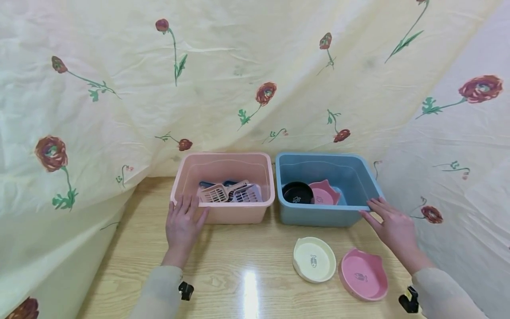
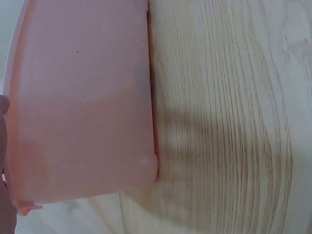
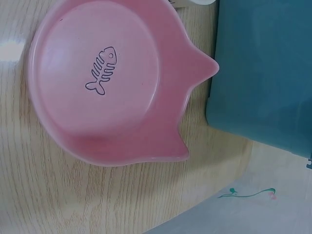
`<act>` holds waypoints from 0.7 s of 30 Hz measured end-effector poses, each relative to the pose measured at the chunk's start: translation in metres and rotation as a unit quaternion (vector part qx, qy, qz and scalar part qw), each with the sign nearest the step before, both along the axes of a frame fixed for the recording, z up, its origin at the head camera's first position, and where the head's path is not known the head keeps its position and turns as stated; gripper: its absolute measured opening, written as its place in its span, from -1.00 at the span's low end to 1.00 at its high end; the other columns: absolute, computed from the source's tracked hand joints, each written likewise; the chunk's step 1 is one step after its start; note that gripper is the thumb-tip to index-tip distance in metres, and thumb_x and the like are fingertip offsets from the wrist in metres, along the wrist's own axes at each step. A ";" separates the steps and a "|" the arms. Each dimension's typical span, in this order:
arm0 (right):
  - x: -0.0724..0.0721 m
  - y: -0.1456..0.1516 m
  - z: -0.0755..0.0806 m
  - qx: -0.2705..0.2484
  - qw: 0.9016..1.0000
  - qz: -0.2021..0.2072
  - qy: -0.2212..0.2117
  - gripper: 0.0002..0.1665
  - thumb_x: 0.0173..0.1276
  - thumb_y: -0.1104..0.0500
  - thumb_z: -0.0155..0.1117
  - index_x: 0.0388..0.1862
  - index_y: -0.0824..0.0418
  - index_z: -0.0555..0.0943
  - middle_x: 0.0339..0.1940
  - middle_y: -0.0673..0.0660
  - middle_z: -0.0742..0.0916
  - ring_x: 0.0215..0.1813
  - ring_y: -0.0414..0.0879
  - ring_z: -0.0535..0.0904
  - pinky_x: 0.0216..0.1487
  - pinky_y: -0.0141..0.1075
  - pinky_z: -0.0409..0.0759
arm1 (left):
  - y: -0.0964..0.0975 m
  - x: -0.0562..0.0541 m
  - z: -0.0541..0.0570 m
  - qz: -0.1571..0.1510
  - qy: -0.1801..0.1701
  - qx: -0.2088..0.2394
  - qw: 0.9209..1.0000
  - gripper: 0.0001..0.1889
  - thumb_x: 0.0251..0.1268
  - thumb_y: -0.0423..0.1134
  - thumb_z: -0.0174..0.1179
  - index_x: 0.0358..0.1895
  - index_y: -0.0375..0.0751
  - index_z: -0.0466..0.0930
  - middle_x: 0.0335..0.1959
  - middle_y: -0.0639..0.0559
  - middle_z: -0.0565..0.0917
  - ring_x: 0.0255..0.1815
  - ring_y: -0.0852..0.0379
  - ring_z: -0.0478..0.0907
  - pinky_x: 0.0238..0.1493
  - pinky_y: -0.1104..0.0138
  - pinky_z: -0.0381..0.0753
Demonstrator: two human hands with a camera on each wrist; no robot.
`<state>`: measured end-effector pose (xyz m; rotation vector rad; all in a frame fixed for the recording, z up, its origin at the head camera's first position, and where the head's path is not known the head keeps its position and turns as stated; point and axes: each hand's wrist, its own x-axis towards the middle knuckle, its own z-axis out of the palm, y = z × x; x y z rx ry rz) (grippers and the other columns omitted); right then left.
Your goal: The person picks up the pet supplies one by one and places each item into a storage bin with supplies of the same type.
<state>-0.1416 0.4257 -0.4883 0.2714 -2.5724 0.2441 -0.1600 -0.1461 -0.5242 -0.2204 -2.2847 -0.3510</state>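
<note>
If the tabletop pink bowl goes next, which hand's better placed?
Right, probably. The right hand, at the blue bin, is nearer that pink bowl; the left hand is across at the pink bin.

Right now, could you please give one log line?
left hand: on pink bin rim; right hand: on blue bin rim; tabletop: two bowls

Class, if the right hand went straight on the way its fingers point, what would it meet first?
The blue bin: the right hand holds its rim at the near right corner. Past that, the line seems to cross the bin's inside toward its far wall, though depth is unclear.
</note>
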 end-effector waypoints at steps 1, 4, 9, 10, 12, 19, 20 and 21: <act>0.000 0.000 0.000 0.000 1.000 0.003 0.004 -0.36 0.16 0.10 0.66 0.19 0.35 0.75 0.14 0.40 0.78 0.25 0.39 0.68 -0.11 0.38 0.68 | 0.001 0.000 0.000 -0.002 0.002 0.005 1.000 -0.38 0.18 0.08 0.47 0.18 -0.33 0.76 0.16 -0.34 0.74 0.25 -0.40 0.67 0.39 -0.29 0.50; 0.000 -0.001 0.000 0.001 1.000 0.007 0.011 -0.37 0.15 0.11 0.67 0.18 0.36 0.75 0.13 0.39 0.78 0.24 0.39 0.69 -0.14 0.36 0.69 | 0.003 0.000 -0.003 -0.004 0.016 0.017 1.000 -0.36 0.43 0.21 0.29 0.17 -0.36 0.76 0.14 -0.36 0.74 0.24 -0.40 0.67 0.40 -0.29 0.49; -0.001 -0.002 0.000 -0.001 1.000 0.004 0.001 -0.39 0.26 0.01 0.61 0.19 0.34 0.75 0.15 0.38 0.78 0.27 0.38 0.68 -0.10 0.37 0.69 | 0.006 0.000 -0.008 -0.008 0.050 0.037 0.998 -0.44 0.44 0.13 0.34 0.08 -0.38 0.79 0.06 -0.35 0.78 0.19 -0.39 0.71 0.36 -0.30 0.52; -0.002 -0.002 0.000 -0.002 1.000 0.004 0.000 -0.39 0.27 0.00 0.61 0.19 0.34 0.75 0.15 0.38 0.78 0.27 0.38 0.67 -0.10 0.36 0.69 | 0.006 0.000 -0.008 -0.007 0.055 0.040 0.998 -0.48 0.35 0.06 0.43 0.07 -0.39 0.79 0.06 -0.35 0.78 0.19 -0.39 0.71 0.35 -0.30 0.53; -0.002 -0.002 0.000 -0.003 1.000 0.008 0.000 -0.38 0.30 -0.03 0.59 0.19 0.34 0.75 0.15 0.38 0.78 0.27 0.39 0.68 -0.11 0.35 0.70 | 0.007 0.000 -0.009 -0.007 0.061 0.046 0.997 -0.49 0.16 -0.07 0.53 0.06 -0.39 0.80 0.04 -0.35 0.79 0.17 -0.39 0.72 0.34 -0.30 0.54; -0.002 0.003 0.010 -0.008 0.999 0.035 -0.019 -0.34 0.30 -0.08 0.60 0.15 0.40 0.75 0.14 0.45 0.76 0.22 0.45 0.68 -0.22 0.28 0.74 | 0.009 0.000 -0.008 -0.009 0.058 0.050 0.997 -0.48 0.08 -0.11 0.59 0.05 -0.41 0.80 0.04 -0.35 0.79 0.17 -0.40 0.71 0.33 -0.31 0.55; -0.001 0.004 0.014 -0.008 0.999 0.038 -0.033 -0.33 0.28 -0.07 0.62 0.16 0.41 0.75 0.15 0.46 0.75 0.21 0.47 0.67 -0.18 0.29 0.74 | 0.009 0.000 -0.008 -0.009 0.057 0.048 0.997 -0.47 0.08 -0.11 0.59 0.06 -0.41 0.79 0.04 -0.35 0.78 0.17 -0.40 0.71 0.33 -0.30 0.55; 0.001 0.004 0.019 -0.004 0.998 0.039 -0.047 -0.32 0.26 -0.06 0.63 0.17 0.41 0.74 0.16 0.47 0.75 0.19 0.47 0.68 -0.18 0.28 0.74 | 0.009 0.000 -0.009 -0.008 0.058 0.047 0.997 -0.47 0.07 -0.11 0.59 0.06 -0.40 0.79 0.04 -0.35 0.79 0.17 -0.40 0.72 0.33 -0.29 0.56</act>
